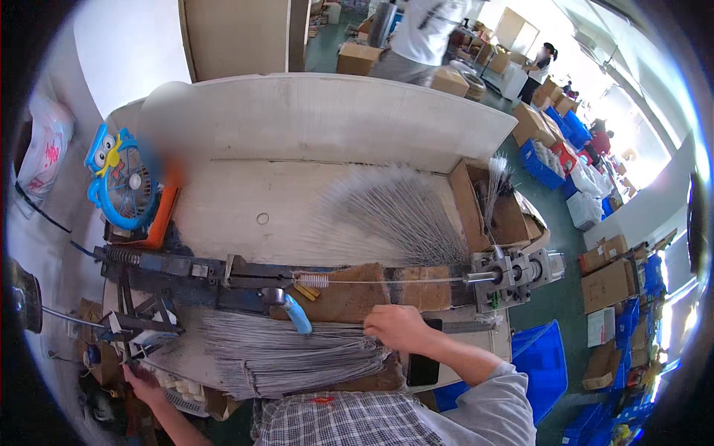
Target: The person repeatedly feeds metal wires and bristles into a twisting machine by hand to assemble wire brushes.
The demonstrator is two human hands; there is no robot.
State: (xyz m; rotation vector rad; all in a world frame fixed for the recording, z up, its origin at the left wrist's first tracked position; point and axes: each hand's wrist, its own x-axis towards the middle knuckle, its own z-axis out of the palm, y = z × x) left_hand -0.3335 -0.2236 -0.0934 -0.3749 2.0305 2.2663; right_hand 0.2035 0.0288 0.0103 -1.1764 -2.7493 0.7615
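My right hand (394,327) is curled at the right end of a thick bundle of thin grey wires (297,353), its fingertips pressed together; whatever they hold is too small to make out. Down at the lower left, my left hand (145,385) is beside a dark metal frame (145,323), and its fingers are mostly hidden. Between the arms and the back panel runs a long bench machine (242,276). A small white-bristled wire brush (312,281) lies along it, with a thin rod (401,281) reaching right to a metal chuck (487,277). A blue-handled lever (297,316) slants toward me.
Finished-looking bristled wire brushes (409,212) fan out behind the machine, next to an open cardboard box (472,193). A blue toy-like fan (126,182) stands left. A dark phone (424,360) lies by my right forearm; a blue bin (539,364) is at right. One person (428,37) stands beyond the panel.
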